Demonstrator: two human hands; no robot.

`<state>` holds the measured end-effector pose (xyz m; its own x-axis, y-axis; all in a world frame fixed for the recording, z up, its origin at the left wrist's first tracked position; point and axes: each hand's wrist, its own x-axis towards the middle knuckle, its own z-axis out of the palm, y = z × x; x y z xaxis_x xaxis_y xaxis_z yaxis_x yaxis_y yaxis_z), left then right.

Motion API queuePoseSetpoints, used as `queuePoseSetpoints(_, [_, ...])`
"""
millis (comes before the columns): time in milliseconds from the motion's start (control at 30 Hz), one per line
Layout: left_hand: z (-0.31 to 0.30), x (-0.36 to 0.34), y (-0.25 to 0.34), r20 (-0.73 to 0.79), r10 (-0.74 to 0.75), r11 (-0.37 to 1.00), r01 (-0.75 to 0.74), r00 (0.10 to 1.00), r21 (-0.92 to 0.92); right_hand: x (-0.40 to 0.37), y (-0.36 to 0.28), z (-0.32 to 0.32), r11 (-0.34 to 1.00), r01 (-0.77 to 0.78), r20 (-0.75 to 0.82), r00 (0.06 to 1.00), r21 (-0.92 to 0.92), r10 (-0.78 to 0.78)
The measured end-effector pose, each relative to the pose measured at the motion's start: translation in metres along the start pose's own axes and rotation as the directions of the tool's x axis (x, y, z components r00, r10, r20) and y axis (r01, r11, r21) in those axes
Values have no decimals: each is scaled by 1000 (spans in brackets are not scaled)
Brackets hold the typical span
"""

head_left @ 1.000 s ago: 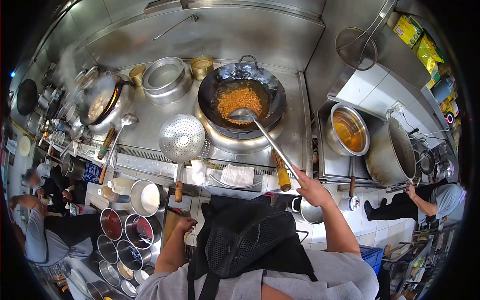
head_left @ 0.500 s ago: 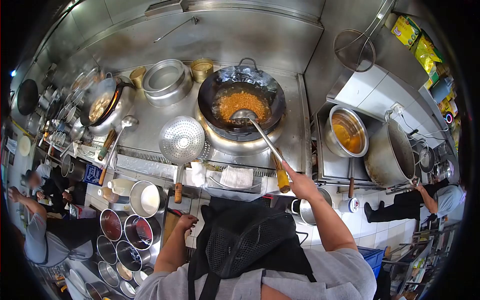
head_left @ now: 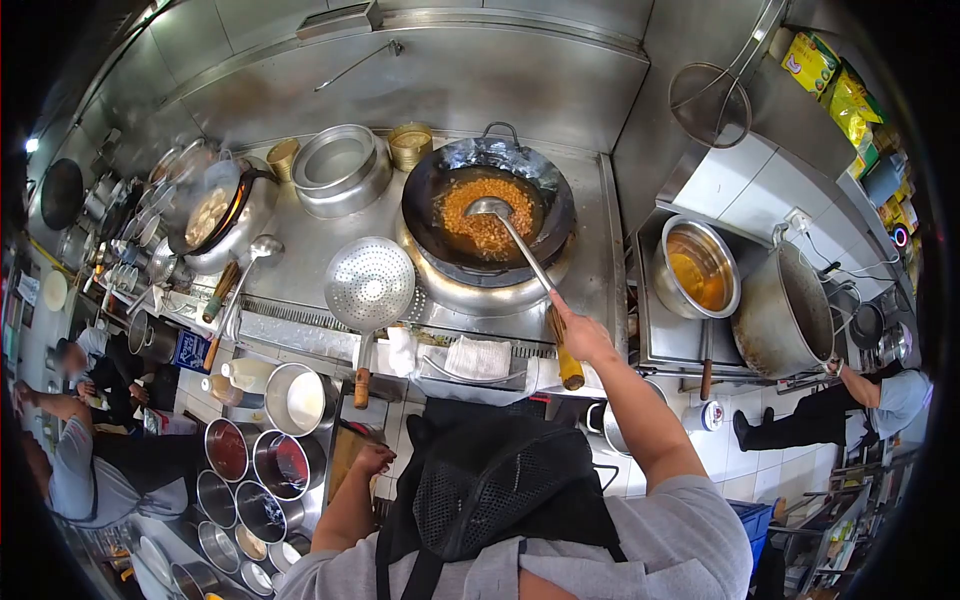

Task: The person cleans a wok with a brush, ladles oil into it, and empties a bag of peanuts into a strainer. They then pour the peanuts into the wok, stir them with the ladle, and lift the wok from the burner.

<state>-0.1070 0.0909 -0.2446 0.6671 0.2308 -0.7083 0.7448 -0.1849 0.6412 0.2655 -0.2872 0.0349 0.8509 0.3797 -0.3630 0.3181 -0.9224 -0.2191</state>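
My right hand (head_left: 588, 338) is wrapped round the handle of a long metal ladle (head_left: 520, 245). The ladle's bowl rests among small orange-brown pieces (head_left: 485, 190), like beans or nuts, in bubbling liquid. They lie in a black wok (head_left: 425, 220) on a round metal burner ring. Low by my left side, my left hand (head_left: 373, 459) has its fingers curled, and I see nothing in them. Near it are a board and a dark narrow object, too small to make out. A perforated skimmer (head_left: 370, 283) with a wooden handle lies left of the wok.
A steel pot (head_left: 342, 165) stands left of the wok; farther left another wok (head_left: 210, 215) steams. Bamboo brushes (head_left: 566, 350) and a folded cloth (head_left: 478, 358) lie along the front edge. At right are a steel basin (head_left: 728, 250) and a tall pot (head_left: 770, 320). People stand both sides.
The ladle's bowl has moved up and slightly left in the wok, my right hand following. The orange-brown pieces have spread out around it. My left hand is slightly lower.
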Motion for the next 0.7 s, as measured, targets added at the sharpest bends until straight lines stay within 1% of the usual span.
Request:
queuePoseSetpoints(67, [-1, 2, -5, -6, -18, 1000, 18, 1000, -16, 9, -3, 1, 999, -40, 12, 999, -7, 40])
queuePoseSetpoints(133, [-2, 7, -9, 19, -82, 993, 84, 996, -80, 18, -5, 1, 999, -53, 15, 998, 4, 53])
queuePoseSetpoints(233, [-1, -2, 6, -8, -94, 994, 93, 996, -60, 25, -13, -2, 998, -65, 6, 998, 13, 65])
queuePoseSetpoints(267, [-1, 1, 1, -8, -92, 994, 91, 996, -60, 26, -15, -3, 998, -64, -6, 998, 13, 64])
queuePoseSetpoints(333, [1, 12, -12, -3, -36, 993, 35, 999, -113, 37, -13, 3, 998, -63, -30, 998, 17, 63])
queuePoseSetpoints(467, [0, 1, 5, -5, -28, 996, 28, 1000, -83, 55, -12, 8, 997, -64, -58, 996, 38, 67])
queuePoseSetpoints(533, [-1, 1, 8, 4, -73, 990, 73, 997, -121, 64, -13, 9, 996, -75, -72, 994, 40, 78])
queuePoseSetpoints(600, [-2, 0, 9, 11, -83, 986, 84, 996, -142, 66, -18, 6, 996, -82, -86, 993, 43, 85])
queuePoseSetpoints(667, [-4, -4, 13, 19, -94, 982, 96, 995, -162, 67, -23, 3, 987, -72, -79, 993, 146, 85])
queuePoseSetpoints(700, [-5, -8, 18, 9, -100, 986, 101, 995, -134, 58, -32, -6, 986, -72, -83, 993, 148, 84])
